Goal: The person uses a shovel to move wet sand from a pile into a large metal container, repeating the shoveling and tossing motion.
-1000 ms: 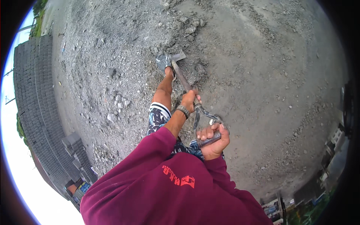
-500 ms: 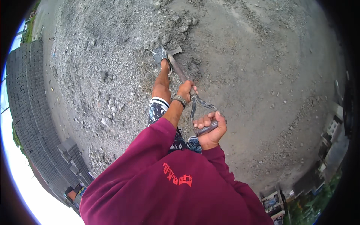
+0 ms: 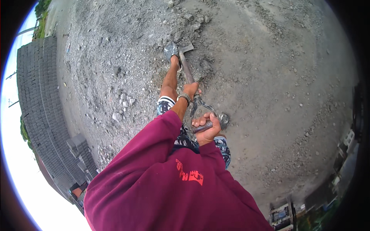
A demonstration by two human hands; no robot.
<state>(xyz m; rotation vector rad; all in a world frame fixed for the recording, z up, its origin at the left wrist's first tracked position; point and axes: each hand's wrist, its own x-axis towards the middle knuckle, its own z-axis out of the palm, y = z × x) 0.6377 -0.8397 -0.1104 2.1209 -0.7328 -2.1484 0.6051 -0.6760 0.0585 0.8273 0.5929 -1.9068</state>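
A shovel (image 3: 185, 66) with a worn shaft and a split, Y-shaped handle slants from my body out to the ground. My left hand (image 3: 190, 91) is wrapped round its shaft, just above where the handle forks. My right hand (image 3: 209, 129) grips the crossbar at the top of the handle. The metal blade edge (image 3: 187, 48) shows beside my left shoe (image 3: 170, 51); the rest of the blade is hidden in the gravel or behind the foot. Whether the shoe presses on the blade I cannot tell.
Grey gravel (image 3: 96, 57) with loose stones spreads to the left and ahead. Clumps of rock (image 3: 198, 21) lie beyond the blade. My right shoe (image 3: 223, 120) stands on packed dirt. Long stacks of grey blocks (image 3: 34, 96) line the left side.
My right hand and the handle's crossbar have shifted slightly left and toward me. My right shoe and knee have come into sight beside the right hand. Both hands keep their hold.
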